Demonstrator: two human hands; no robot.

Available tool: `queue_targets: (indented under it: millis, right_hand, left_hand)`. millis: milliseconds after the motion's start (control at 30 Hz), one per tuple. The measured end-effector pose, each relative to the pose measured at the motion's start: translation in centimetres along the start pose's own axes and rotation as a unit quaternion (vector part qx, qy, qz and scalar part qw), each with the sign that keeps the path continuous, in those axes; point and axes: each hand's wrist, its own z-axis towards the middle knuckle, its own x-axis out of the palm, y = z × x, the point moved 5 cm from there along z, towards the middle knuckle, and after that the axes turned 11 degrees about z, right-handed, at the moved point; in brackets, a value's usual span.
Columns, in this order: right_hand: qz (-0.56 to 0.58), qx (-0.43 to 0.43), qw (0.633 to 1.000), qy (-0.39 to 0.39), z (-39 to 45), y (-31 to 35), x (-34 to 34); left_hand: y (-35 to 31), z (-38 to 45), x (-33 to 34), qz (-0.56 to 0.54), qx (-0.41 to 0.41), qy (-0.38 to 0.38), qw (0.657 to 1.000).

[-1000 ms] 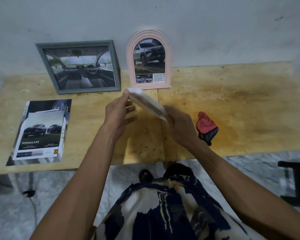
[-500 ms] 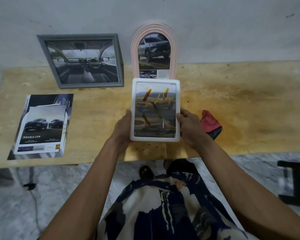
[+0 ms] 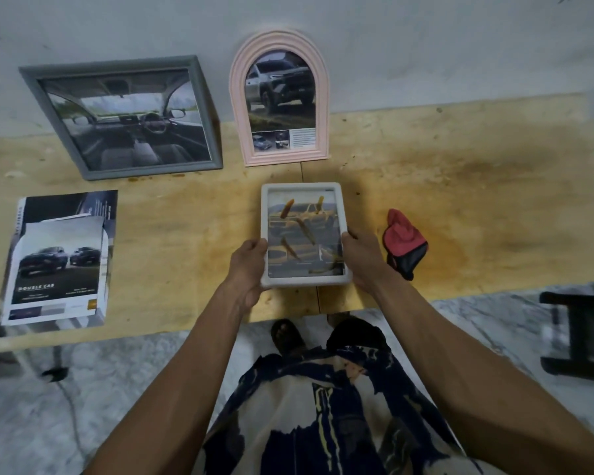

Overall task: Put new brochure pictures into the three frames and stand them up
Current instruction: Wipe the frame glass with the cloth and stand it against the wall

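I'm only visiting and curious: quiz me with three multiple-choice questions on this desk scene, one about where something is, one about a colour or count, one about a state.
1. Where does the red and black cloth lie?
A. right of the held frame
B. on the brochures
C. on the floor

2. How many frames lean against the wall?
A. one
B. two
C. three

3. How is the white rectangular frame held?
A. flat on the table, untouched
B. by one hand
C. by both hands

Answers:
1 A, it sits on the wooden table beside the right hand.
2 B, the grey rectangular frame and the pink arched frame.
3 C, the left hand and right hand grip its sides.
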Motion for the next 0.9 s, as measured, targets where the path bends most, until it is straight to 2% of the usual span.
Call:
queue_targets:
  millis: [200,400,567,900]
  right_hand:
    - [-0.064,-0.014,0.997,-0.029,1.3,-0.3,-0.8]
    - [-0.153,-0.036,0.987,-0.044,1.8,0.1,-1.7]
    - [-0.169,-0.043,0.984,-0.026,1.7,-0.1,-2.1]
    - [-0.234,-0.063,0.970,-0.017,1.6,-0.4,-2.3]
  left_hand:
    - [1.1,1.3,0.8,0.030,0.007,-0.031,0.999]
    - [0.8,1.8,1.4,0.203,0.056,-0.078,0.974]
    - [0.4,1.9,1.8,0.306,0.080,-0.084,0.945]
    - [0.7,1.9,2.4,0.342,0.100,-0.126,0.926]
